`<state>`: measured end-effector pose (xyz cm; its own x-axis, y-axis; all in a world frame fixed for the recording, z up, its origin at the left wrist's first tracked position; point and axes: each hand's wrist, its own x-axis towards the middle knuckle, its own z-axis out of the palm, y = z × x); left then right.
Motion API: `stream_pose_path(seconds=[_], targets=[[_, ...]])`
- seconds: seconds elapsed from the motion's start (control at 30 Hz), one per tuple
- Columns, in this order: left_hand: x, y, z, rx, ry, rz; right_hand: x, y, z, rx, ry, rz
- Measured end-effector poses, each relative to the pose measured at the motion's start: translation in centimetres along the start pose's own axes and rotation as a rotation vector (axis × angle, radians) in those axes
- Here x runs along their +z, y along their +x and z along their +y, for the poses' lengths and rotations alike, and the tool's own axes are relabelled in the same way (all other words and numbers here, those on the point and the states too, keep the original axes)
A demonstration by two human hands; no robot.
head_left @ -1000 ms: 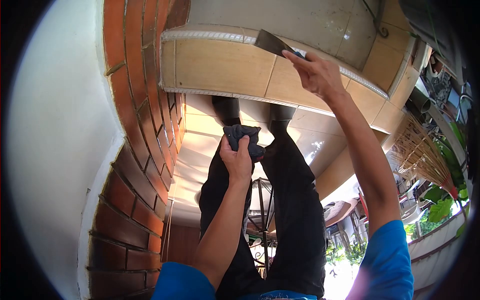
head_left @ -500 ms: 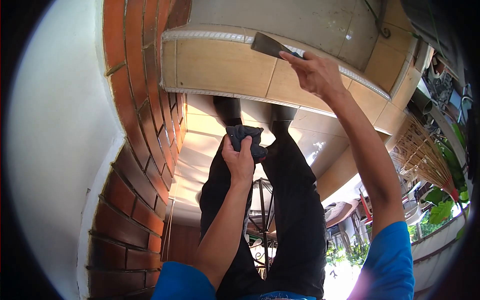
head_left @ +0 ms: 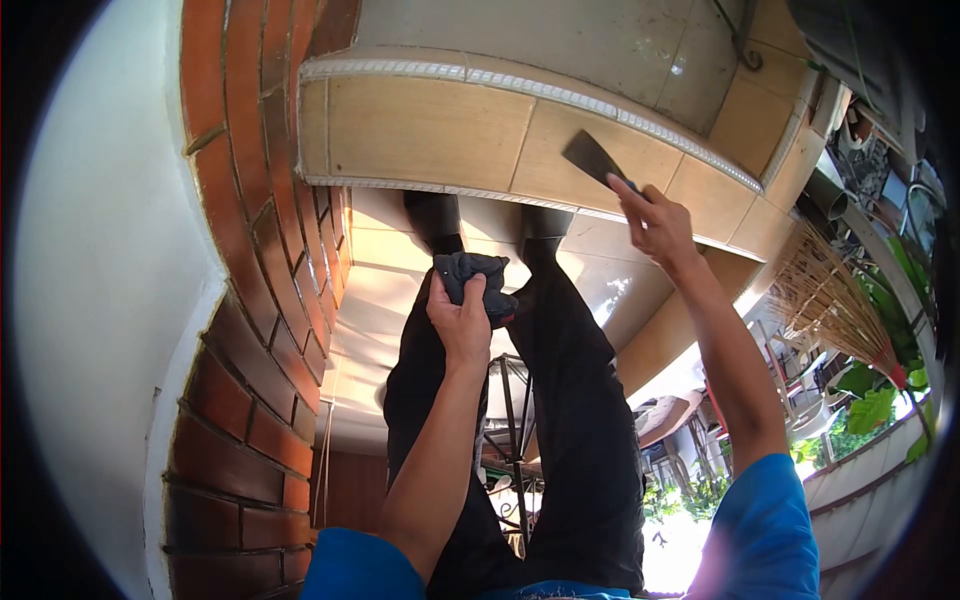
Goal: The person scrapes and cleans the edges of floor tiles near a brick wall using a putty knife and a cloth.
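Observation:
My right hand [head_left: 660, 230] grips a putty knife [head_left: 590, 157] by its handle, which the fingers mostly hide. Its wide dark blade points up and left, in front of the yellowish tiled face of the step [head_left: 420, 130]. In front of my legs, my left hand [head_left: 462, 318] is wrapped round a crumpled dark grey cloth [head_left: 468, 268], with the thumb pressed on it. A bit of red shows at the cloth's lower edge. The two hands are well apart.
A brick wall [head_left: 245, 370] with a white section runs along the left. Ribbed white trim [head_left: 560, 97] edges the step. To the right are a straw broom [head_left: 835, 300], green plants [head_left: 872, 408] and assorted clutter. A dark metal stand [head_left: 512, 410] shows between my legs [head_left: 580, 430].
My right hand has come down and slightly right with the putty knife, and the blade now tilts more steeply. My left hand keeps its hold on the cloth. The whole view has shifted a little.

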<state>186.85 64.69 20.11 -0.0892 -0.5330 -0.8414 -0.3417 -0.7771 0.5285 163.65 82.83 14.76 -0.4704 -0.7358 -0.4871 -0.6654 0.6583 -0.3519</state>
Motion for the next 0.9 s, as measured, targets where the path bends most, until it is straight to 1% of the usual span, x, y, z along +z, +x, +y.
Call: stream_pose_path(seconds=[0.03,0.07,0.17,0.2,0.27,0.3,0.37,0.4,0.5,0.57,0.67,0.7,0.77,0.8,0.87,0.9], targets=[[0.2,-0.1,0.1,-0.006,-0.004,-0.008,0.3,0.7,-1.2,0.016,-0.015,-0.008],[0.3,-0.4,0.3,-0.014,-0.006,-0.014,0.4,2.2,-2.7,0.002,-0.024,0.039],[0.3,-0.5,0.7,-0.003,0.019,-0.034,-0.4,4.4,-4.8,-0.012,-0.007,-0.015],[0.2,-0.4,0.7,0.014,0.019,-0.033,-0.3,3.7,-4.3,-0.043,-0.014,0.015],[0.1,0.0,0.4,0.049,0.007,-0.026,-0.1,0.5,-1.9,-0.028,-0.068,-0.048],[0.0,-0.1,0.5,0.020,0.011,-0.023,0.0,-1.0,-0.8,-0.021,-0.095,-0.088],[0.1,-0.2,0.6,-0.034,0.017,-0.015,0.3,-2.3,0.9,-0.018,-0.065,-0.077],[0.1,-0.4,0.4,-0.027,0.014,-0.015,0.7,-2.9,1.3,-0.009,-0.045,-0.073],[0.5,-0.9,-0.2,-0.008,0.026,-0.033,1.3,1.4,-3.0,-0.006,-0.035,-0.078],[0.6,-0.9,-0.1,-0.005,0.053,-0.046,2.3,4.5,-6.3,-0.071,0.066,-0.010],[0.4,-0.8,0.2,-0.008,0.044,-0.044,3.0,2.6,-8.5,0.035,0.090,-0.051],[0.4,-0.5,0.1,0.020,0.038,-0.046,3.2,0.6,-8.6,0.118,0.140,-0.076],[0.4,-0.3,-0.6,0.067,0.024,-0.048,4.6,-4.6,-7.8,0.221,0.165,0.000],[0.4,-0.5,-0.7,0.046,0.017,-0.053,5.3,-5.9,-7.5,0.297,0.225,0.022],[0.5,-1.0,-0.6,-0.019,0.022,-0.060,5.4,-7.0,-7.7,0.451,0.354,0.061],[0.5,-1.1,-0.7,-0.051,0.029,-0.065,6.2,-6.1,-7.1,0.434,0.365,0.139]])
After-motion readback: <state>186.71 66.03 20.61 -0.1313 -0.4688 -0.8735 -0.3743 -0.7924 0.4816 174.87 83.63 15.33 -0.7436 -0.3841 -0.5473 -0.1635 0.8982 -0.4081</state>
